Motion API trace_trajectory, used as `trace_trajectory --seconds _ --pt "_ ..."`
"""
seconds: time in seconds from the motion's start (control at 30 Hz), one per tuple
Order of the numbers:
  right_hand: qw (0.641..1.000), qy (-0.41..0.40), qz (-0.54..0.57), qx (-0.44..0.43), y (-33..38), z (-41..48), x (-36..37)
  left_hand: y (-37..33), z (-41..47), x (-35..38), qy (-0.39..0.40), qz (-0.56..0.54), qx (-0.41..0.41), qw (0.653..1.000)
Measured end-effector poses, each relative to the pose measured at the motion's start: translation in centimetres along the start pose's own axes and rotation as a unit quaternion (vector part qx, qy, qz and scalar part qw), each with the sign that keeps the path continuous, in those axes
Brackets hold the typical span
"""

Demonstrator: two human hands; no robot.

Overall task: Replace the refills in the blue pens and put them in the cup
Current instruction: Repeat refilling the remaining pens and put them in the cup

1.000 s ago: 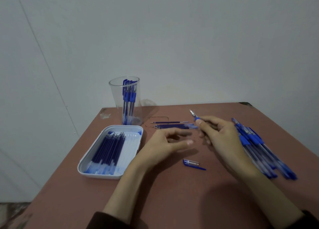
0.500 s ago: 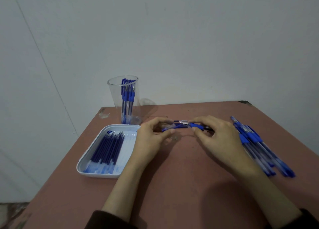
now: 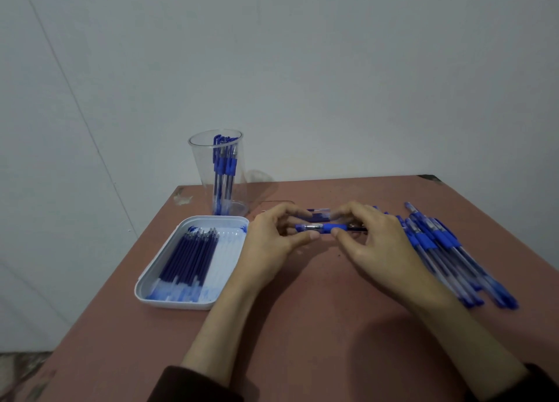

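While the left hand (image 3: 273, 241) pinches the pen (image 3: 325, 228), seemingly its cap, the right hand (image 3: 373, 239) grips the barrel.

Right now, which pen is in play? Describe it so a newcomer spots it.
On the reddish table, look between the white tray and the loose pile of pens. There the left hand and right hand pinch one blue pen between them. It alone is held; the other pens lie in the pile or stand in the cup.
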State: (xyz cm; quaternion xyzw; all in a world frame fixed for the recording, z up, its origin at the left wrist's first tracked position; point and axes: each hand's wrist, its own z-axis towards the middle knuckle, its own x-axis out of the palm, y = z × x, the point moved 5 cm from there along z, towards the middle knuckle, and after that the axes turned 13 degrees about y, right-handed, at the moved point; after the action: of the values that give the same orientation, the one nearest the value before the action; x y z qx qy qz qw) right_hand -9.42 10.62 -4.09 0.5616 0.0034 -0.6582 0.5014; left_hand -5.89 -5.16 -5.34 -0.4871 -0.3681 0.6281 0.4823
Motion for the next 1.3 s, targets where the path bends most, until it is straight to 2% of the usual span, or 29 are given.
trace_trajectory --seconds 0.4,0.57,0.7,0.83,0.9,0.97,1.03,1.17,1.3 --pt "0.998 -0.006 0.067 0.003 0.2 0.1 0.0 -0.2 0.3 0.0 0.009 0.017 0.025 0.999" --pt "0.998 0.017 0.064 0.012 0.0 0.2 0.4 0.2 0.2 0.0 0.011 0.045 0.017 0.999" --pt "0.998 0.021 0.057 0.008 0.0 0.1 0.6 0.2 -0.1 0.2 0.021 0.032 0.011 0.999" --pt "0.994 -0.003 0.108 -0.006 0.2 0.3 0.8 -0.2 0.0 -0.3 -0.004 -0.005 0.009 1.0" --pt "0.991 -0.004 0.133 -0.023 0.7 0.3 1.2 -0.5 -0.1 -0.4 -0.029 -0.095 0.013 0.995" --pt "0.992 0.003 0.115 -0.048 1.1 0.2 1.6 -0.6 -0.4 -0.7 -0.068 -0.196 0.013 0.978" --pt "0.995 0.0 0.071 -0.063 1.0 0.2 1.9 -0.9 -0.7 -1.7 -0.116 -0.227 0.014 0.967" --pt "0.996 -0.024 0.053 -0.06 0.6 0.3 1.7 -4.8 -0.8 -7.2 -0.233 -0.166 0.097 0.953" --pt "0.997 -0.018 0.045 -0.056 0.6 0.2 2.0 -11.6 -0.3 -13.6 -0.339 0.0 0.211 0.917"
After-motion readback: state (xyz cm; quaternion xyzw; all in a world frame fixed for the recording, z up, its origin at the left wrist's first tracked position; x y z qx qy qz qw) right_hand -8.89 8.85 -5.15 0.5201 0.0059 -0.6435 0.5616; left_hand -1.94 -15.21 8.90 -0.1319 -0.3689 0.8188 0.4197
